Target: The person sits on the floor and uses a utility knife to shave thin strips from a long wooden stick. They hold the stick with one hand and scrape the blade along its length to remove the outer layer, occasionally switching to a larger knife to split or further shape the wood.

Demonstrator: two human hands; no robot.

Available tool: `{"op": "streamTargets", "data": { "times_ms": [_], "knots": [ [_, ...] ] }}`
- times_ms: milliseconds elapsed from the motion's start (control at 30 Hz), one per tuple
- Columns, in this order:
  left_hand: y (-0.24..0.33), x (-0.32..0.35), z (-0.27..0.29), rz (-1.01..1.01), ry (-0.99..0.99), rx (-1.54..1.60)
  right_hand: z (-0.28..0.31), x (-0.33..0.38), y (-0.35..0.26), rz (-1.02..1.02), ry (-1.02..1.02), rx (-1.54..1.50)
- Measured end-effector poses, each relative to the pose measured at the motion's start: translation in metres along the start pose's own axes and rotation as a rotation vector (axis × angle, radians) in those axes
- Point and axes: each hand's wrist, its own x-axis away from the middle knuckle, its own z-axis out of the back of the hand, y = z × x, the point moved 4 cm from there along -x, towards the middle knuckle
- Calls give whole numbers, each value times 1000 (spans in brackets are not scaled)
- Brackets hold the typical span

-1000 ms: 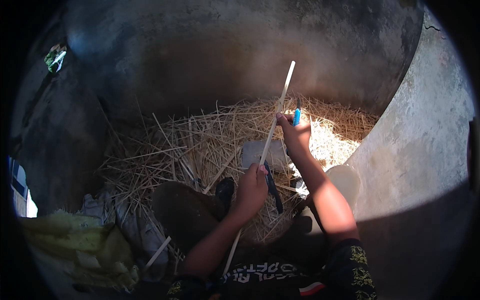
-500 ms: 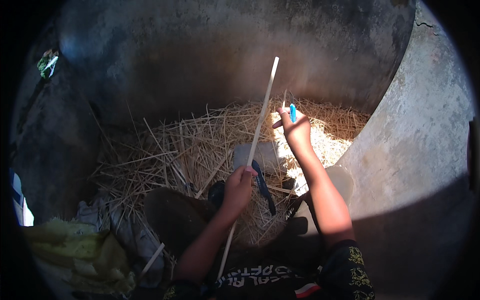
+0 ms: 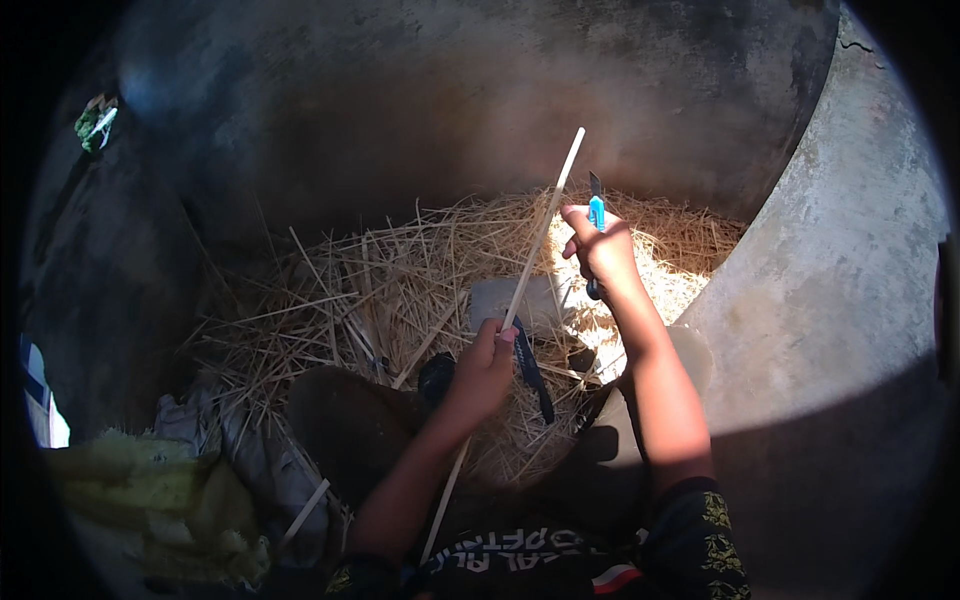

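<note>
My left hand (image 3: 483, 372) is closed around a long, thin, pale stick (image 3: 537, 245), which looks like wood or bamboo. The stick slants up and away to the right, and its lower end runs down past my left forearm. In my right hand (image 3: 606, 252) is a blue utility knife (image 3: 597, 213), gripped with the dark blade pointing up. The thumb and fingertips of that hand lie close beside the upper part of the stick; whether they touch it I cannot tell. Sunlight falls on my right hand and forearm.
Straw-like shavings (image 3: 400, 270) cover the ground between my legs and a curved concrete wall (image 3: 450, 100). A grey block (image 3: 515, 303) and a dark blue strip-shaped object (image 3: 532, 372) lie among them. A yellowish sack (image 3: 150, 510) and a short pale stick piece (image 3: 306, 509) are at lower left.
The stick's upper end has shifted right and slightly down. My right hand has moved slightly right with the knife, whose blade now shows clearly. A pale sliver beside that hand no longer shows.
</note>
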Motion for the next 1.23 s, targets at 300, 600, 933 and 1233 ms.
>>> {"op": "streamTargets", "data": {
  "times_ms": [300, 600, 933, 1233],
  "knots": [
    [-3, 3, 1, 87, -166, 20, 2, 1, 13, -272, 14, -304],
    [16, -3, 0, 259, -334, 551, -8, 9, 14, -294, -212, -333],
    [52, -39, -5, 301, -339, 382, 10, -15, -31, 217, -88, 984],
    [55, -117, -10, -176, 7, -757, 12, -44, -4, 105, 124, 1259]
  ]
}}
